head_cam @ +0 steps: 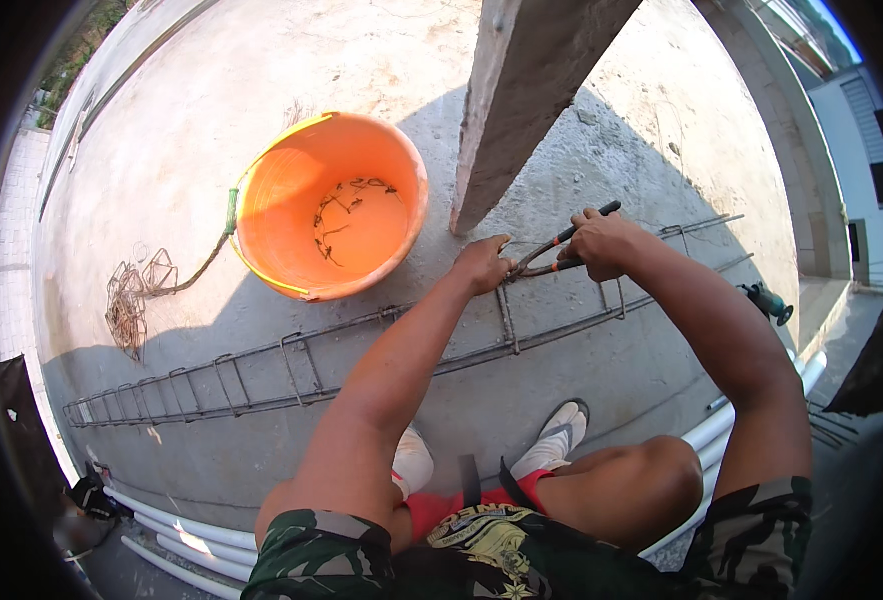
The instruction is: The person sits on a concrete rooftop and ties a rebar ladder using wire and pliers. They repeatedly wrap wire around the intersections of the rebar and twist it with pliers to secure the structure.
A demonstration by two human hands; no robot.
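A long steel rebar cage (505,349) with several rectangular stirrups lies across the concrete floor before me. My right hand (599,244) is around the handles of steel pincers (539,256) with black and orange grips, its handles spread apart. The pincers' jaws meet the cage's far bar at a stirrup corner. Right beside the jaws, my left hand (484,265) grips the cage at that bar; its fingertips partly hide the joint. Whether a tie wire sits in the jaws is too small to tell. Beyond my left hand stands an orange bucket (284,202) with short wire pieces (355,204) inside.
A concrete column (535,97) rises just beyond my hands. Left of the bucket lies a tangle of tie wire (128,304). A green angle grinder (770,301) sits to the right. White pipes (194,551) run behind my feet on both sides.
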